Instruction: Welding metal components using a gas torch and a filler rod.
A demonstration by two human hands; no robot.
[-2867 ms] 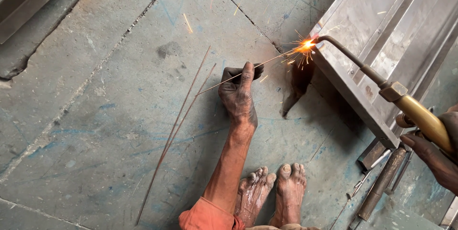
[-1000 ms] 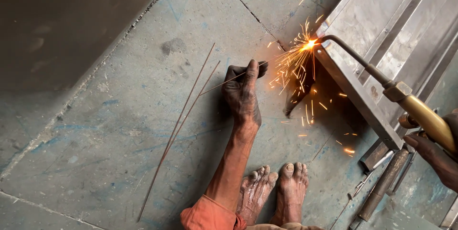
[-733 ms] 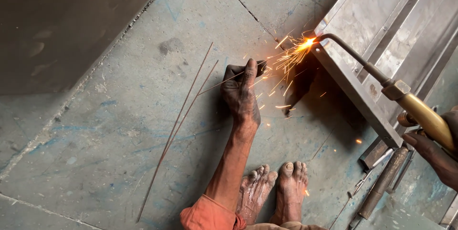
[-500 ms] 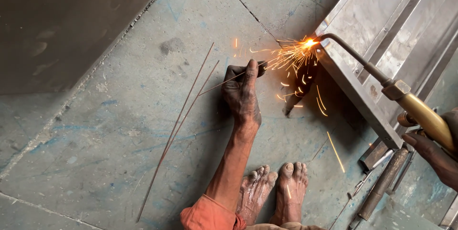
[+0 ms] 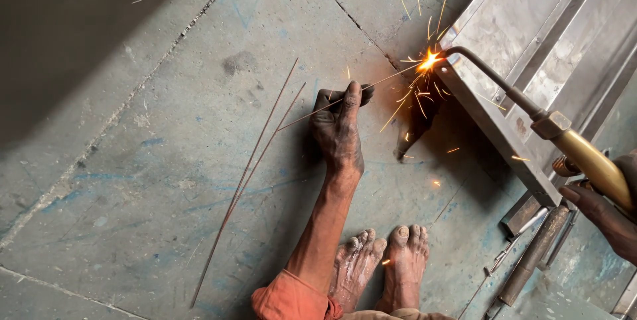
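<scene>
Your left hand (image 5: 338, 127), pinching the rod (image 5: 332, 103), is feeding the flame (image 5: 428, 62) at upper right (keep it steady) while your right hand (image 5: 607, 210) is gripping the torch (image 5: 584, 160).

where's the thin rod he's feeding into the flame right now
In the head view the filler rod sits upper centre, pinched in the left hand, its tip at the sparking torch tip on the metal frame.

Hands: two — left hand (image 5: 340, 127), centre of frame; right hand (image 5: 607, 217), right edge.
Bare feet: two (image 5: 381, 273), bottom centre.
Torches: one brass-handled torch (image 5: 590, 164), right side.
Filler rods: one held rod (image 5: 318, 109), centre; two loose rods (image 5: 249, 174) on the floor, left of centre.
Steel frames: one (image 5: 531, 48), upper right.
</scene>
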